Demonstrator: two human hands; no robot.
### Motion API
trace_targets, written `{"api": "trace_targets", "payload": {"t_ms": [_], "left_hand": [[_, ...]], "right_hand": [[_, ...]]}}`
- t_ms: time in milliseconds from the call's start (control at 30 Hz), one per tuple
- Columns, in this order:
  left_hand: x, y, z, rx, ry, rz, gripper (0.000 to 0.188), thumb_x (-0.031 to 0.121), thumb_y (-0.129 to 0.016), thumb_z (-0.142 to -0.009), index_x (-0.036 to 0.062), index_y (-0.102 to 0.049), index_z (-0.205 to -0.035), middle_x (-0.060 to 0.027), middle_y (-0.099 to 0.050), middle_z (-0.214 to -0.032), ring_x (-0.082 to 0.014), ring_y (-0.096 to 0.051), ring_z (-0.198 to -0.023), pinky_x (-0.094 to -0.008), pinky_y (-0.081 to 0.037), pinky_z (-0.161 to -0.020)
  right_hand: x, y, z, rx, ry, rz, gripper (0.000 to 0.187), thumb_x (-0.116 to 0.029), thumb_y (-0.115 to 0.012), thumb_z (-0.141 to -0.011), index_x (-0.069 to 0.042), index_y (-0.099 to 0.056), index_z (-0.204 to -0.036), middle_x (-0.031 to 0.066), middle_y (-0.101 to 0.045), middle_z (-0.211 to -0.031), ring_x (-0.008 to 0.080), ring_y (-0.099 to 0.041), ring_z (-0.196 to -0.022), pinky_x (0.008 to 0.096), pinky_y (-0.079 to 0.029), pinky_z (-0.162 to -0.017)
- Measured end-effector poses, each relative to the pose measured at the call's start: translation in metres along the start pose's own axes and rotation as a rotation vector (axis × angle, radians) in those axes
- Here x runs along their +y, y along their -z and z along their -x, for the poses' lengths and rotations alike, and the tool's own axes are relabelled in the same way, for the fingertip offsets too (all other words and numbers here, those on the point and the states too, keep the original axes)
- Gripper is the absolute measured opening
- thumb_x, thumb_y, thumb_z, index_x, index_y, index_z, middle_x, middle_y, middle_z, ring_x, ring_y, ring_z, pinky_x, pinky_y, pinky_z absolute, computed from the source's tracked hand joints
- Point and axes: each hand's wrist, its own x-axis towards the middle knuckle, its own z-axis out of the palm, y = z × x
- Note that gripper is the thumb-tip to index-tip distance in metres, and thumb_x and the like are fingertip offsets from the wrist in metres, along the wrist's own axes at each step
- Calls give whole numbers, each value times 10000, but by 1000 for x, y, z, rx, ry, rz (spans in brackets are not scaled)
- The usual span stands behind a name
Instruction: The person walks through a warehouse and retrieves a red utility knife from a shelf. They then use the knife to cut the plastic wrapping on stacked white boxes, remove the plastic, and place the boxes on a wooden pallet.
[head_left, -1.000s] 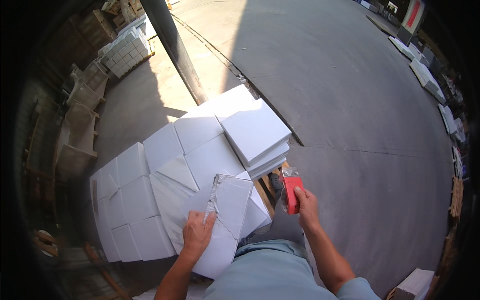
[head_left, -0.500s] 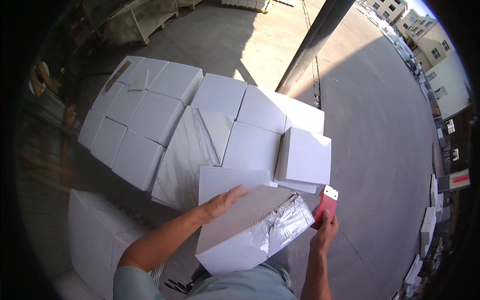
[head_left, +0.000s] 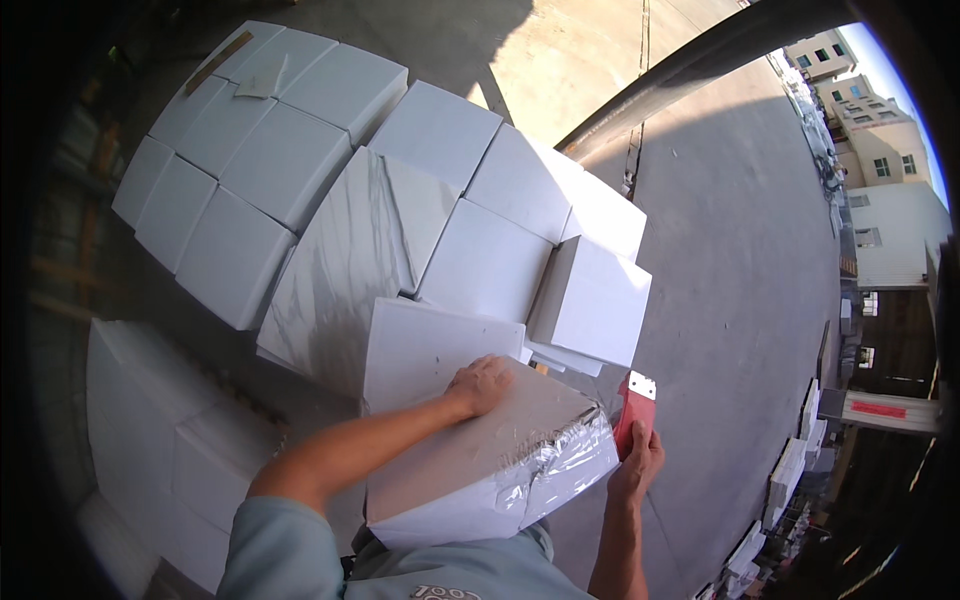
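Note:
A white carton (head_left: 470,440) is tilted against my body at the near edge of the stack. Shiny clear tape (head_left: 560,465), wrinkled, covers its right end, and the cardboard edge there looks torn. My left hand (head_left: 482,386) rests on the carton's upper face, fingers slightly bent and holding nothing. Beside the taped end, my right hand (head_left: 640,462) grips a red tape dispenser (head_left: 636,412) with a pale, two-holed plate at its top. Another white carton (head_left: 440,345) lies just beyond the one I touch.
White cartons (head_left: 290,110) stand in rows ahead, with a marble-patterned slab (head_left: 340,260) leaning across some. A single carton (head_left: 598,300) sits at the stack's right end. More cartons (head_left: 200,450) stand at lower left. A dark post (head_left: 700,70) rises beyond.
My left hand has settled farther onto the carton's upper face. The view has shifted, so the stack appears higher and farther left. My right hand still holds the dispenser beside the taped end.

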Motion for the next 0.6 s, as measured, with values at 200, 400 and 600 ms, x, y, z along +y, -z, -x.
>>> {"api": "trace_targets", "payload": {"t_ms": [200, 400, 600], "left_hand": [[71, 83, 63, -254, -269, 356, 701, 513, -272, -1013, -12, -340, -1472, -194, -308, -1539, -311, -248, -1453, -348, -188, -1189], [104, 62, 71, -329, -358, 175, 852, 610, -260, -979, -79, -249, -1482, -257, -203, -1563, -322, -137, -1485, -354, -106, -1208], [165, 52, 66, 159, -451, 55, 735, 439, -493, -986, -147, -326, -1395, -353, -421, -1390, -433, -415, -1334, -435, -345, -1121]], "right_hand": [[12, 9, -6, -110, -255, -239, 356, -290, -637, -944, 60, -622, -1005, 78, -652, -863, 111, -583, -682, 242, -472, -636], [21, 18, -18, -200, -197, -195, 369, -314, -651, -938, 47, -624, -1004, 45, -638, -856, 88, -564, -735, 249, -466, -657], [-37, 4, -9, -60, 303, 319, 343, -316, -626, -956, 19, -627, -1034, 27, -623, -836, 88, -534, -730, 249, -443, -634]]}}
